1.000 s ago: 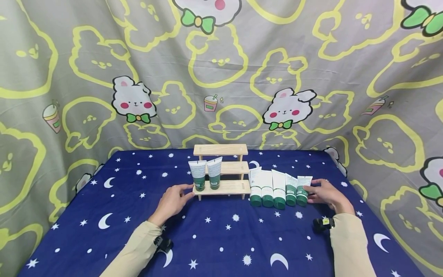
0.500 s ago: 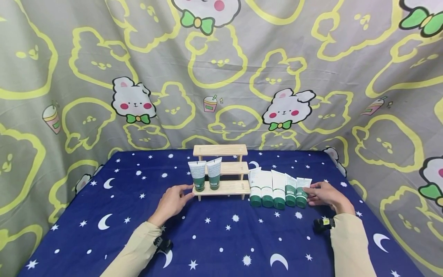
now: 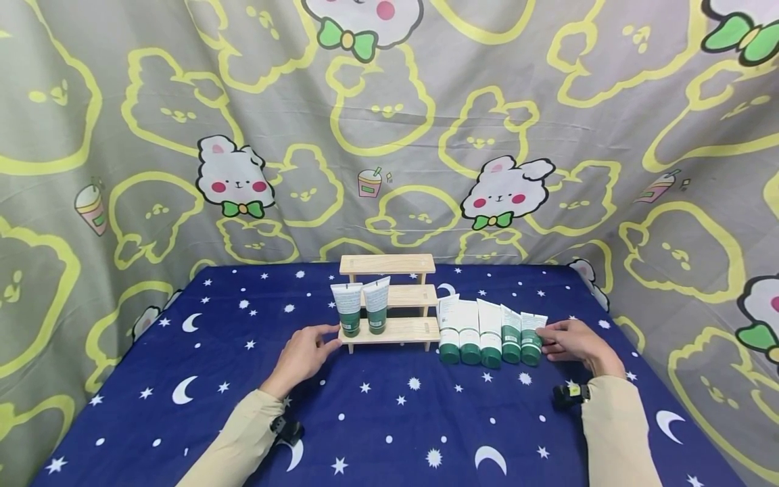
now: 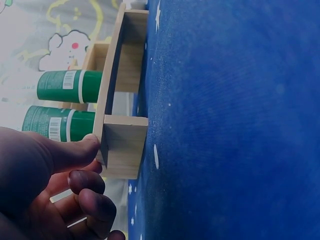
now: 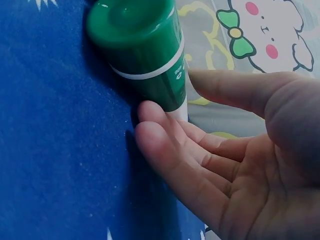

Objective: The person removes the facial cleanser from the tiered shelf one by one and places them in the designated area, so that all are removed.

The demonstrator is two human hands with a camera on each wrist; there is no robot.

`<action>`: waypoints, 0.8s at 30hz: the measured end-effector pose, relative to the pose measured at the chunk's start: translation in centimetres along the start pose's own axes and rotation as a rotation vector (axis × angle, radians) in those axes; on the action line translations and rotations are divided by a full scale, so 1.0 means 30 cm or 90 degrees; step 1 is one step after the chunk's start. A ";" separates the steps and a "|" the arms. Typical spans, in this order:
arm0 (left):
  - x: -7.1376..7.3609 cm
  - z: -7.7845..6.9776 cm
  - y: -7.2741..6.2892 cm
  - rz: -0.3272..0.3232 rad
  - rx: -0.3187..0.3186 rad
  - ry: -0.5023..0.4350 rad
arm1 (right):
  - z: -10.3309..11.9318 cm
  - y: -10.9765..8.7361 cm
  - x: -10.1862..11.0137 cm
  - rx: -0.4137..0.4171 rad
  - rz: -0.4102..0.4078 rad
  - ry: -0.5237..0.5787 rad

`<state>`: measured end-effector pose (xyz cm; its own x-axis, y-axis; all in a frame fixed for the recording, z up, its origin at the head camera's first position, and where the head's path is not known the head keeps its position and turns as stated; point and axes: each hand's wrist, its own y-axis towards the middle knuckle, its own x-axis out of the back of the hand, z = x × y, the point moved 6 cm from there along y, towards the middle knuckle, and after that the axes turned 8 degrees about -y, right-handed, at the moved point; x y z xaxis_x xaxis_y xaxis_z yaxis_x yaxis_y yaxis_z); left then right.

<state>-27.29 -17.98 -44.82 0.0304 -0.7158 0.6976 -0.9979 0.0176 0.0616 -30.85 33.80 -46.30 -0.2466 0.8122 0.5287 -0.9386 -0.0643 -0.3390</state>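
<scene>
Pale wood is forming the stand of three steps, and the left hand, at its 8 o'clock in the head view, is pinching the end of the lower step. Two upright tubes are standing on their caps at the 9 o'clock end of this step. Five lying tubes are making a row on the cloth, between 3 and 4 o'clock from the stand. At the 3 o'clock end of this row, the right hand is keeping its fingers loose and rather wide beside the end tube; it seems to be touching, but I am not seeing a grip.

In my judgement, some things could be going wrong from here. If the left hand is pulling or lifting, the step may be tilting, and the upright tubes, which are resting only on caps, may be falling. The thumb is lying near the closest one, so a small slip may be pushing it over. If the right hand is pressing towards 9 o'clock, the whole row may be sliding and bumping the stand. If the fingers are closing too weakly, the end tube may be turning and slipping out.
</scene>
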 end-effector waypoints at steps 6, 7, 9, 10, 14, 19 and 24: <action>0.002 -0.004 0.000 -0.008 -0.008 0.000 | 0.028 -0.020 0.021 0.000 -0.045 -0.036; 0.003 -0.005 0.000 -0.009 -0.009 0.001 | 0.036 -0.024 0.024 0.004 -0.050 -0.044; 0.003 -0.007 -0.001 -0.009 -0.010 0.002 | 0.051 -0.029 0.027 0.012 -0.060 -0.060; 0.004 -0.008 -0.001 -0.009 -0.010 0.002 | 0.061 -0.032 0.027 0.018 -0.064 -0.067; 0.004 -0.008 -0.001 -0.008 -0.010 0.002 | 0.099 -0.034 0.018 0.041 -0.074 -0.087; 0.004 -0.008 0.000 -0.010 -0.010 0.002 | 0.156 -0.032 -0.012 0.081 -0.079 -0.103; 0.004 -0.009 -0.002 -0.011 -0.010 0.003 | 0.222 -0.041 -0.048 0.132 -0.078 -0.121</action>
<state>-27.22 -17.89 -44.55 0.0476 -0.7129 0.6996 -0.9963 0.0163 0.0844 -30.94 28.85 -41.47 -0.1504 0.6996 0.6985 -0.9886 -0.1047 -0.1079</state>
